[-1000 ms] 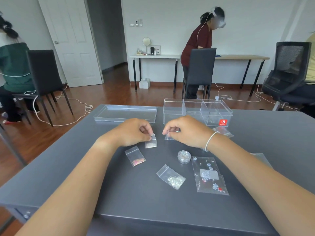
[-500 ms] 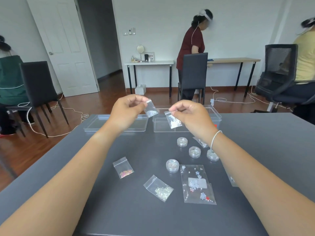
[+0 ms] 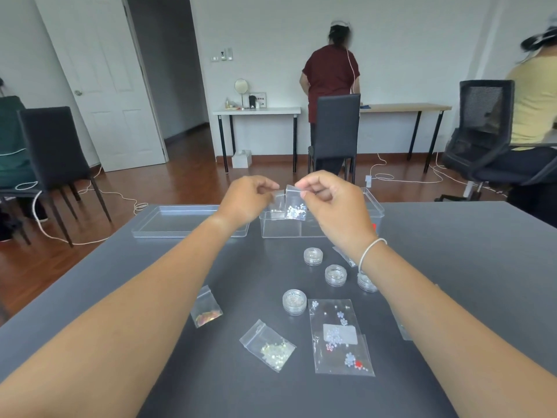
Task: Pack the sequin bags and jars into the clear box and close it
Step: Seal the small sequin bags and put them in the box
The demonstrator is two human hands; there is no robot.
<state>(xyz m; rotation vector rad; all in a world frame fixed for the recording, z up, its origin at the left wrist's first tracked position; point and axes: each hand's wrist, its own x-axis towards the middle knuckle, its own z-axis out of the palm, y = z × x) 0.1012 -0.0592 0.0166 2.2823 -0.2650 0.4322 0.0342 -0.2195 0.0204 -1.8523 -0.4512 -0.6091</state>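
My left hand (image 3: 247, 199) pinches a small sequin bag (image 3: 278, 205) and my right hand (image 3: 334, 203) pinches another small sequin bag (image 3: 296, 206); both bags hang side by side over the clear box (image 3: 281, 229). The box's lid (image 3: 180, 221) lies flat to its left. On the dark table (image 3: 467, 267) lie several small round jars, among them a near jar (image 3: 294, 301) and two far jars (image 3: 313, 256) (image 3: 335, 274). A pink sequin bag (image 3: 206, 307), a yellow-green bag (image 3: 268, 345) and a large flower sequin bag (image 3: 340, 337) lie close to me.
One more jar (image 3: 366, 281) and part of a bag (image 3: 346, 257) peek out beside my right wrist. Dark chairs (image 3: 334, 131) and side tables (image 3: 256, 111) stand behind the table, with people at the back and right. Cables run over the wooden floor.
Both hands lifted their bags off the table, rose above the box and came together, so the two bags now hang touching. The camera tilted up.
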